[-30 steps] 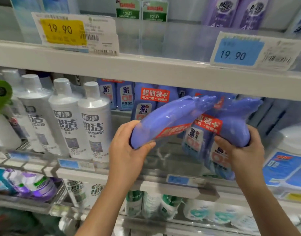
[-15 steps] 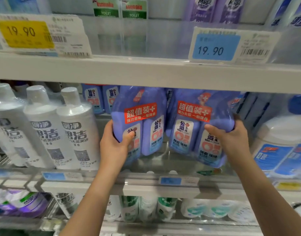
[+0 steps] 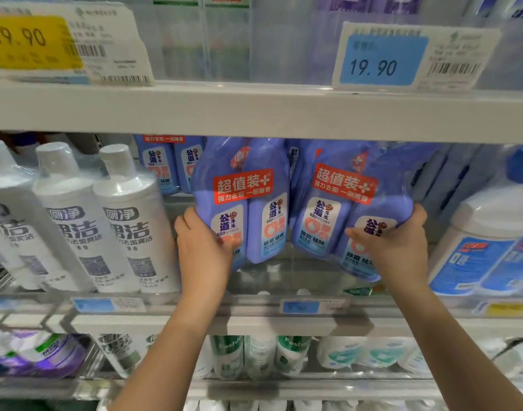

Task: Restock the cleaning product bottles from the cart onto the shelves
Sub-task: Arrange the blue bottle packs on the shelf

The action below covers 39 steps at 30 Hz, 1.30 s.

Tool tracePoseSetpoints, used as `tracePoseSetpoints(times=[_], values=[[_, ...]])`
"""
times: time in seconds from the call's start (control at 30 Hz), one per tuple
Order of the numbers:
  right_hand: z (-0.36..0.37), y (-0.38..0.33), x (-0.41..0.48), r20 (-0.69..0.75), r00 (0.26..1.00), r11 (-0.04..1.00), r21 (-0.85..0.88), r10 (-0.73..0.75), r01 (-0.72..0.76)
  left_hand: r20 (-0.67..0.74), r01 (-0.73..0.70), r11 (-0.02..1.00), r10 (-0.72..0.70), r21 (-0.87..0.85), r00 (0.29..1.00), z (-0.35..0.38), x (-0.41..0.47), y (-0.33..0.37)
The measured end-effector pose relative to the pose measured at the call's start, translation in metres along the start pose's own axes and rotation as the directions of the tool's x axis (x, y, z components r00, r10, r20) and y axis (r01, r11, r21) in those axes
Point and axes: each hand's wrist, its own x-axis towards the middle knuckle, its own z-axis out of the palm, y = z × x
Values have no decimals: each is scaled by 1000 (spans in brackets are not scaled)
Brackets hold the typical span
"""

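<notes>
Two shrink-wrapped twin packs of purple cleaner bottles with red banner labels stand side by side on the middle shelf [image 3: 254, 310]. My left hand [image 3: 205, 247] grips the lower left side of the left twin pack [image 3: 245, 200], thumb across its front label. My right hand [image 3: 393, 247] grips the lower right of the right twin pack [image 3: 340, 203], which leans a little to the left at its top. More purple bottles of the same kind [image 3: 165, 164] stand behind them. The cart is out of view.
Three white bottles [image 3: 112, 221] stand in a row left of the packs. A white jug with a blue cap [image 3: 491, 232] stands at the right. The upper shelf edge [image 3: 254, 111] with 19.90 price tags hangs just above the bottle tops. Green and white bottles fill the shelf below.
Both twin packs went from lying tipped over in my hands to standing upright, then slid deeper onto the shelf. The camera has moved closer.
</notes>
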Motion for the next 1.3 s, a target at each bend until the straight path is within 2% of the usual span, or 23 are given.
tracePoseSetpoints(times=[0.2, 0.73, 1.0, 1.3], values=[[7, 0, -10, -54, 996, 983, -170, 65, -74, -19, 26, 992, -24, 127, 1000, 8, 0, -1], [18, 9, 13, -4, 1000, 997, -72, 22, -22, 46, 7, 997, -10, 78, 999, 14, 12, -9], [18, 11, 29, 95, 995, 999, -40, 24, -20, 48, 19, 999, -20, 26, 999, 25, 27, -13], [29, 14, 37, 94, 995, 995, -97, -22, 32, 63, 39, 999, -38, -26, 997, 28, 38, -12]])
